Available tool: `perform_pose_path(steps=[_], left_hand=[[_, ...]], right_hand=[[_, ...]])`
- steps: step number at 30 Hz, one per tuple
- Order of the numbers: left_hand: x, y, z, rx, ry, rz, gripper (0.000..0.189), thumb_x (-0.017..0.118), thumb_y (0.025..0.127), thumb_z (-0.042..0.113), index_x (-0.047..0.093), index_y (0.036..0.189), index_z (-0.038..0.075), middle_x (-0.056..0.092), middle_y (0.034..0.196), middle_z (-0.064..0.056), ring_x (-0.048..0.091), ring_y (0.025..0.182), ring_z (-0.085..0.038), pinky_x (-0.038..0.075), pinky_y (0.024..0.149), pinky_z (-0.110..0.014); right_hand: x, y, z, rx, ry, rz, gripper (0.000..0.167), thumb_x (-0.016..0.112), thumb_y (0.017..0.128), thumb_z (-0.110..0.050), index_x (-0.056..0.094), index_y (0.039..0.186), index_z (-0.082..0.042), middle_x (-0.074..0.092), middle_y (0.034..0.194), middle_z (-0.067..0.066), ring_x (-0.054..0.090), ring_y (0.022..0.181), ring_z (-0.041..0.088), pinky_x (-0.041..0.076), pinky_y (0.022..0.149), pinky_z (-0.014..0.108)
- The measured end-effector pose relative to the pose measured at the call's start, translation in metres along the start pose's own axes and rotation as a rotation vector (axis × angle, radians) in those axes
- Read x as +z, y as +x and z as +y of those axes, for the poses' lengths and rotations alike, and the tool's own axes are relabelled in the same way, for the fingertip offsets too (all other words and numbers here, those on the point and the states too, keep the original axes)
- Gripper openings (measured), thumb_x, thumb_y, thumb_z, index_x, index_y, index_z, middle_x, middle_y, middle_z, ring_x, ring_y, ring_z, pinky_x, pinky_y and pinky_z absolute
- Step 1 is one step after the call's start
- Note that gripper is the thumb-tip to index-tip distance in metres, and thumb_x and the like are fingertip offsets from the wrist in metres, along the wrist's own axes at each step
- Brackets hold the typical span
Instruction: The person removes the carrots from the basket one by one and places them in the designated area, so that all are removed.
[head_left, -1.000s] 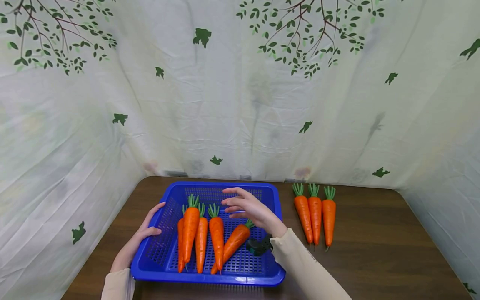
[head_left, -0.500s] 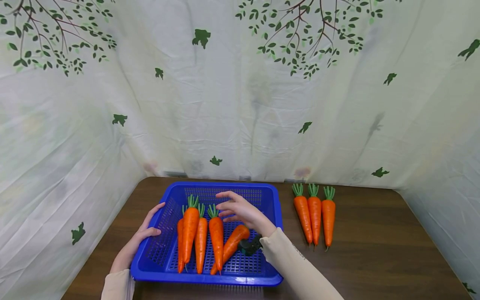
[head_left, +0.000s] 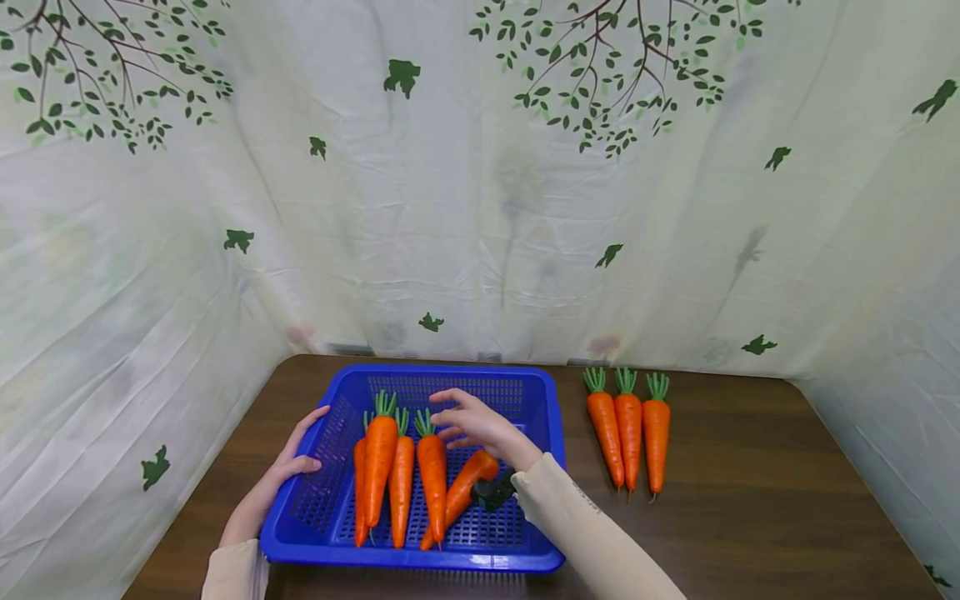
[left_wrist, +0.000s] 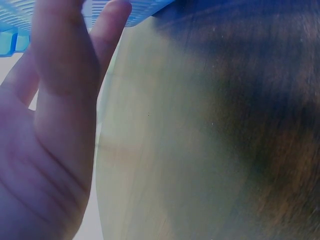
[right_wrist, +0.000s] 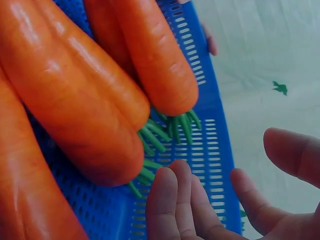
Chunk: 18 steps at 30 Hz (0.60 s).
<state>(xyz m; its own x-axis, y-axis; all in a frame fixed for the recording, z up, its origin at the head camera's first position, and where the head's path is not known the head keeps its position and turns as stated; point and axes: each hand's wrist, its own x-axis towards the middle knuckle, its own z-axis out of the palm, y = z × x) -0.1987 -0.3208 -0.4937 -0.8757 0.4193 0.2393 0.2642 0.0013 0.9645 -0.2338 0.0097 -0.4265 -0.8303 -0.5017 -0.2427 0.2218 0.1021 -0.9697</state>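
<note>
In the head view, a blue plastic basket [head_left: 420, 557] holds several orange carrots [head_left: 381, 467] with green tops. My left hand [head_left: 273, 483] grips the basket's left side, thumb at the rim. The left wrist view shows its fingers [left_wrist: 65, 55] reaching the basket's slotted wall. My right hand [head_left: 483, 429] hovers over the basket, fingers spread and holding nothing. Its fingertips overlap the green top of one upright carrot [head_left: 432, 475]. Under that wrist a slanted carrot [head_left: 467, 490] lies with its top hidden. The right wrist view shows the fingers beside green stems [right_wrist: 152, 135].
Three more carrots [head_left: 628, 437] lie side by side on the brown wooden table [head_left: 750, 500], right of the basket. A white cloth [head_left: 495, 208] printed with leaves and birds hangs behind and at both sides. A dark wrist camera [head_left: 492, 492] sits below my right wrist.
My right hand has moved slightly left and down over the basket, covering the slanted carrot's green top. The left hand, basket and carrots have stayed in place.
</note>
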Motion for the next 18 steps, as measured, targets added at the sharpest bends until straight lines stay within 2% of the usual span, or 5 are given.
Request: perform_pose_path(steps=[7,18], left_hand=[[0.001,0.0,0.0,0.028,0.021,0.008,0.078,0.041,0.08,-0.002,0.022,0.152,0.022,0.034,0.135,0.006,0.048,0.112,-0.009,0.041,0.087,-0.024],[0.0,0.001,-0.001,0.043,0.019,0.005,0.078,0.04,0.08,-0.003,0.023,0.151,0.022,0.034,0.135,0.006,0.048,0.111,-0.008,0.041,0.087,-0.023]], right_hand=[[0.004,0.004,0.009,0.011,-0.05,0.012,0.046,0.06,0.091,-0.011,0.047,0.134,0.0,0.057,0.11,0.013,0.059,0.101,0.035,0.047,0.086,0.049],[0.009,0.007,0.016,0.04,-0.118,0.021,0.046,0.062,0.089,-0.009,0.049,0.132,-0.002,0.057,0.113,0.015,0.057,0.102,0.034,0.046,0.087,0.052]])
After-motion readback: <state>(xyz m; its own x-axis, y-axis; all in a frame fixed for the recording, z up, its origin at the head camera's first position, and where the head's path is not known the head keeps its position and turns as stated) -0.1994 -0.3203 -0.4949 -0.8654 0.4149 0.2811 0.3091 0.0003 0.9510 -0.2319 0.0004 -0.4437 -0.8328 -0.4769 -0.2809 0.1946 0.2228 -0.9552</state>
